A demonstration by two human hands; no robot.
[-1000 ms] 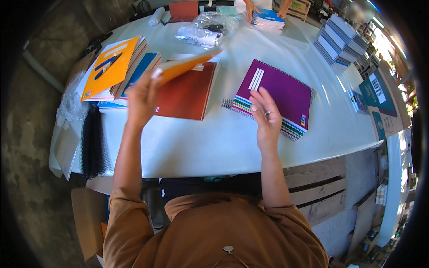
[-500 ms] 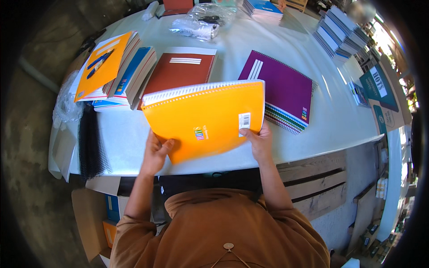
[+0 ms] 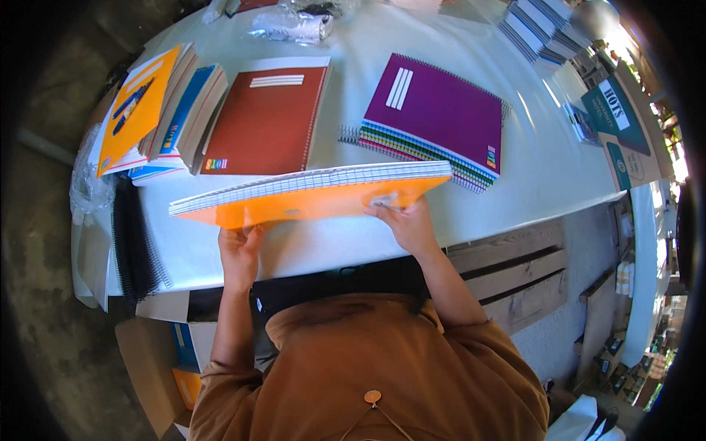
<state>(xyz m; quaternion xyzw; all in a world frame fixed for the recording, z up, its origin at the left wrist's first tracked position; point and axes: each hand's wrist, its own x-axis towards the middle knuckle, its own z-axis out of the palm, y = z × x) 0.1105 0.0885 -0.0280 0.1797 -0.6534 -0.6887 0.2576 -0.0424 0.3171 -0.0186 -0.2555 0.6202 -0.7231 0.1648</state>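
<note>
Between my two hands I hold an orange-covered notebook (image 3: 316,203) above the table's near edge, tilted so that its long edge of white pages faces up. My left hand (image 3: 240,253) grips its lower left part, thumb on the orange cover. On the other side my right hand (image 3: 406,224) pinches it near the white barcode label, which is blurred. Just beyond lies a brown notebook (image 3: 268,121) with a wire spiral along its right side. To its right sits a stack of spiral notebooks topped by a purple one (image 3: 437,114).
At the left stand piled notebooks (image 3: 143,110) with pens on top, and black spiral coils (image 3: 136,242) hang over the table edge. Plastic wrap (image 3: 294,26) lies at the back. Far right are a notebook stack (image 3: 537,33) and a teal-and-white carton (image 3: 621,125). An open cardboard box (image 3: 151,367) is below.
The orange notebook has tipped from showing its cover to showing its page edge, and has shifted left and lower. My hands moved with it, still gripping. The view has also shifted slightly.
</note>
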